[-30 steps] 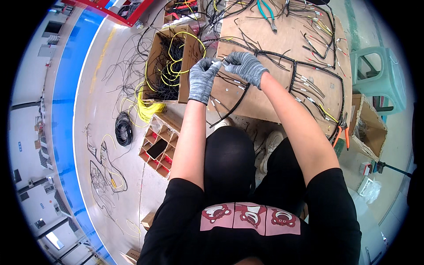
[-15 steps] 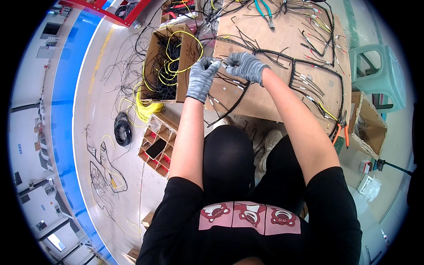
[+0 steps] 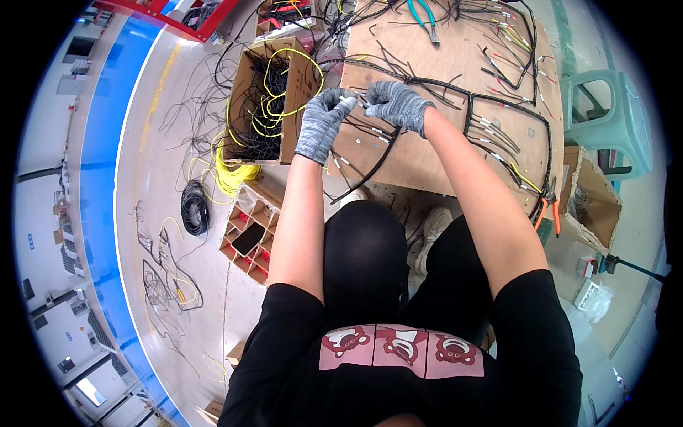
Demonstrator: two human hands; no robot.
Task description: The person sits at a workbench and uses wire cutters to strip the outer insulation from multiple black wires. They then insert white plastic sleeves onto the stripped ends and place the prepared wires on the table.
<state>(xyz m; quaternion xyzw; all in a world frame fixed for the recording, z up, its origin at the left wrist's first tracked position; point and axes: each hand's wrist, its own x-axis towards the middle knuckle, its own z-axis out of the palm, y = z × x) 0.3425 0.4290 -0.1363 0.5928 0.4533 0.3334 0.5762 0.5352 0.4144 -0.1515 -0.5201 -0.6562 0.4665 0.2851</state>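
Observation:
My left hand (image 3: 320, 128), in a grey knitted glove, pinches with thumb and forefinger at the wooden board's left edge. A small white piece (image 3: 347, 99) shows at its fingertips; it looks like a sleeve on a wire end. Close by, my right hand (image 3: 400, 107), gloved alike, is closed with its fingertips on a thin wire that I can barely make out. A black taped wire harness (image 3: 434, 84) runs across the wooden board (image 3: 427, 160), past and under the right hand. Its branches end in loose wires, many with white sleeves (image 3: 487, 124).
Left of the board stands a cardboard box (image 3: 288, 132) of black and yellow wires. Below it are a yellow wire coil (image 3: 238, 178), a black coil (image 3: 194, 206) and a divided box (image 3: 249, 267) holding a phone. Teal pliers (image 3: 427, 21), orange-handled pliers (image 3: 548, 206) and a green stool (image 3: 605, 117) lie beyond.
The whole view has shifted very slightly. Both hands keep their pinch close together, and the right fingertips have turned a little around the wire.

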